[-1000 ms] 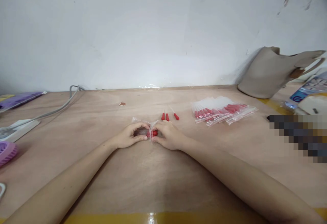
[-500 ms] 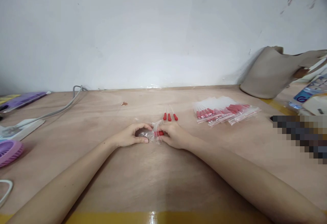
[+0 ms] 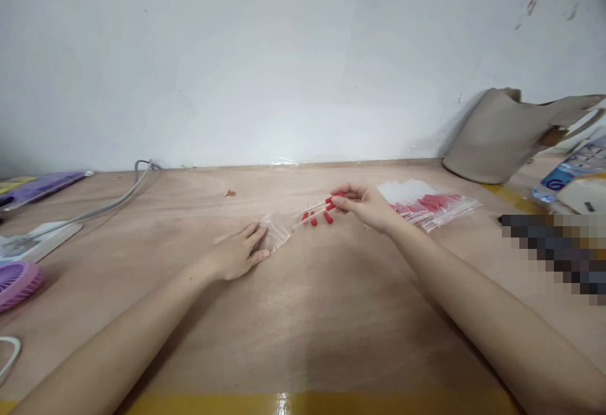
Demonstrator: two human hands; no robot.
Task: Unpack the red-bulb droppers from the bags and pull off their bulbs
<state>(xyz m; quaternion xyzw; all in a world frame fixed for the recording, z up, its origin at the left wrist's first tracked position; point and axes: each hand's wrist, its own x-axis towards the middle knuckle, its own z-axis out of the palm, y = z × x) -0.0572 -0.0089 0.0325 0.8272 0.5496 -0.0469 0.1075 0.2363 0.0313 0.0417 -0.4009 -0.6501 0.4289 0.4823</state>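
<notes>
On the table (image 3: 303, 339), a little beyond its middle, two bare hands are at work, and I give the directions as on a clock, with twelve toward the wall (image 3: 284, 67). The left hand (image 3: 239, 254) lies palm down with the fingers slightly spread and the thumb well apart from them; it rests upon a clear bag (image 3: 276, 236) and does not close around it. The bag lies flat, at about two o'clock from this hand, partly hidden under the fingers. The right hand (image 3: 337, 199) is farther away, also toward two o'clock; its thumb and fingers are pinched together around the red heads of at least two thin sticks (image 3: 310, 215). Their pale stems point toward eight o'clock, and the tips are just beside the mouth of the bag; whether they touch it, I cannot tell. Below these stems, at nine o'clock from the right hand, three loose sticks (image 3: 329, 218) with red heads lie on the table. At three o'clock from the same hand there is a pile of packed bags (image 3: 426, 203) with red ends inside, and at two o'clock, much farther, a grey handbag (image 3: 490, 137) leans. From the left hand, a brown scrap (image 3: 230, 193) lies at twelve, a cable (image 3: 113, 200) at ten and a purple fan (image 3: 19, 285) at nine.
</notes>
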